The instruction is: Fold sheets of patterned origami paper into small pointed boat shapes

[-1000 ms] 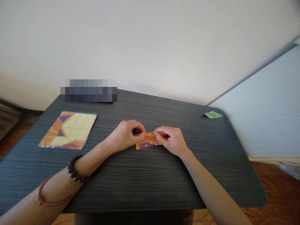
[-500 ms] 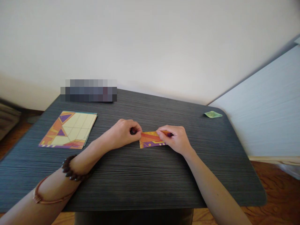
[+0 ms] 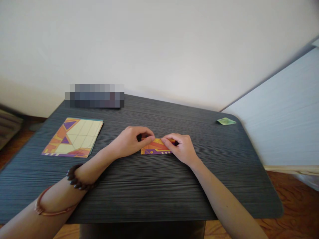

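Observation:
A folded strip of patterned paper (image 3: 156, 146), orange, yellow and purple, lies on the dark table in front of me. My left hand (image 3: 132, 141) pinches its far edge near the middle, thumb and forefinger together. Close beside it, my right hand (image 3: 183, 148) pinches the same edge further right, covering the strip's right end. A small gap parts the fingertips of the two hands. To the left lies a stack of square patterned sheets (image 3: 84, 132), cream on top with orange and purple shapes.
A small folded green paper piece (image 3: 226, 121) rests near the table's far right corner. A blurred-out dark object (image 3: 96, 98) stands at the far left edge. Behind the dark wood-grain table (image 3: 149, 192) is a pale wall, with a light panel (image 3: 279, 116) on the right.
The paper strip has shifted a little to the left. My left fingertips have moved right from its left corner along the far edge; my right hand has moved slightly left.

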Available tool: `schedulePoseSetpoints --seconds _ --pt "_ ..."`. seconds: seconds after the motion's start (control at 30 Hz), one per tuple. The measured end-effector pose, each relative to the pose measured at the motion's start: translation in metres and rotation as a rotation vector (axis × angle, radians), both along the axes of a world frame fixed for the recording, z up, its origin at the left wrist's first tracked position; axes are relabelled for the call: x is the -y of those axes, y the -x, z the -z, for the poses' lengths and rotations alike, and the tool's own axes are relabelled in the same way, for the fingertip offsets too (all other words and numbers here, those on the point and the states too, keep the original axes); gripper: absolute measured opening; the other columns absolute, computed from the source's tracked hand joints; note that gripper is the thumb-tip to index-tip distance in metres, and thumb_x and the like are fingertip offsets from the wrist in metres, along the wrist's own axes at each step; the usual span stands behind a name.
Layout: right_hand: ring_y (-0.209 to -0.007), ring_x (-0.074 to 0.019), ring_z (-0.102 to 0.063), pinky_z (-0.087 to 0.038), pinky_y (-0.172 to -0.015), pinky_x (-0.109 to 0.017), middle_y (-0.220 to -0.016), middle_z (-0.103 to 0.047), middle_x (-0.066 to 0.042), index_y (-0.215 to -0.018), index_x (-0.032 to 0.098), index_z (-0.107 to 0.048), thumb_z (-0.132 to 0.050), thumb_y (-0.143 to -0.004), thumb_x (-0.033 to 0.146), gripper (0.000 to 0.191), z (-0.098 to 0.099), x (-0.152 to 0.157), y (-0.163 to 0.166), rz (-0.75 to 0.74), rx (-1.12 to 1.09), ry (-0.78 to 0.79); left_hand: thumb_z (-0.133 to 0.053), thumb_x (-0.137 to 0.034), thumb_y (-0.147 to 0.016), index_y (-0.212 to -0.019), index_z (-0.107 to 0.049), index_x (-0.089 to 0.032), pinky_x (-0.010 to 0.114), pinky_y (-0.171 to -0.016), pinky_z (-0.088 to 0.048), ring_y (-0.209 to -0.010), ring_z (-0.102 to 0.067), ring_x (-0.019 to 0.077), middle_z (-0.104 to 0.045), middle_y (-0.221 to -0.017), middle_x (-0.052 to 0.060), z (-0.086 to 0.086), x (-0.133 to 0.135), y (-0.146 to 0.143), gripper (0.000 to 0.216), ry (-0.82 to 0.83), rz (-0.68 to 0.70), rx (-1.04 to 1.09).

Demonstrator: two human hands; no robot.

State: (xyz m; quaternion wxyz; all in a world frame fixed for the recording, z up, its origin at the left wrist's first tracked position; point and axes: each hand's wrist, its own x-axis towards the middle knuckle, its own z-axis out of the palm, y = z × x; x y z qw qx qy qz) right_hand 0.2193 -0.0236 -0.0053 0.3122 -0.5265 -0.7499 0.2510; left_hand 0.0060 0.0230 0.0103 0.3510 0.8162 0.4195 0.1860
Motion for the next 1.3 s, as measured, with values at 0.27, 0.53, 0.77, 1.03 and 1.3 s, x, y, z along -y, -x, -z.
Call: schedulePoseSetpoints --seconds 0.27,0.53,0.77,1.03,1.3 --pt "-0.063 -0.0122 -0.054 -0.034 -0.068 -0.029 -0.069 -0.069 0.001 -0.075 0.022 -0.071 -0.057 -0.085 0.042 0.027 0.003 -0.008 -0.005 -0.014 0.13 0.021 -0.048 -0.039 -0.085 -0.086 -0.069 -0.018 0.024 -0.065 -0.042 -0.071 -0.057 0.0142 -0.065 -0.076 0.002 0.005 -0.002 0.001 0.03 -0.083 0.043 -0.083" --pt "-0.064 -0.0115 -0.056 -0.037 -0.065 -0.026 -0.072 -0.069 0.0 -0.076 0.021 -0.072 -0.053 -0.088 0.04 0.029 -0.002 -0.01 -0.017 -0.09 0.066 0.086 -0.048 -0.042 -0.086 -0.089 -0.07 -0.02 0.025 -0.07 -0.045 -0.074 -0.06 0.0149 -0.068 -0.081 0.001 0.005 -0.005 0.006 0.031 0.01 0.031 -0.093" --pt "-0.06 -0.0107 -0.055 -0.036 -0.065 -0.027 -0.062 -0.066 -0.001 -0.061 0.019 -0.067 -0.051 -0.088 0.046 0.042 0.0 -0.012 -0.021 -0.086 0.124 0.062 -0.047 -0.04 -0.087 -0.104 -0.067 -0.021 0.027 -0.084 -0.045 -0.092 -0.063 0.0164 -0.07 -0.101 0.0 0.006 -0.014 0.016 0.032 0.126 0.114 -0.037" --pt "-0.061 -0.0107 -0.053 -0.032 -0.066 -0.027 -0.06 -0.063 0.001 -0.063 0.018 -0.065 -0.055 -0.086 0.045 0.036 0.007 -0.014 -0.021 -0.135 0.189 -0.03 -0.053 -0.033 -0.086 -0.11 -0.062 -0.021 0.028 -0.084 -0.044 -0.091 -0.056 0.0153 -0.063 -0.103 0.004 0.008 -0.012 0.014 0.029 -0.079 0.216 0.004" --pt "-0.055 -0.0096 -0.048 -0.034 -0.067 -0.027 -0.066 -0.064 0.003 -0.081 0.02 -0.064 -0.064 -0.078 0.043 0.022 0.009 -0.012 -0.012 0.106 0.086 0.03 -0.051 -0.033 -0.089 -0.11 -0.065 -0.029 0.033 -0.084 -0.04 -0.088 -0.048 0.0168 -0.053 -0.097 0.004 0.021 -0.001 0.004 0.026 -0.391 0.241 -0.126"
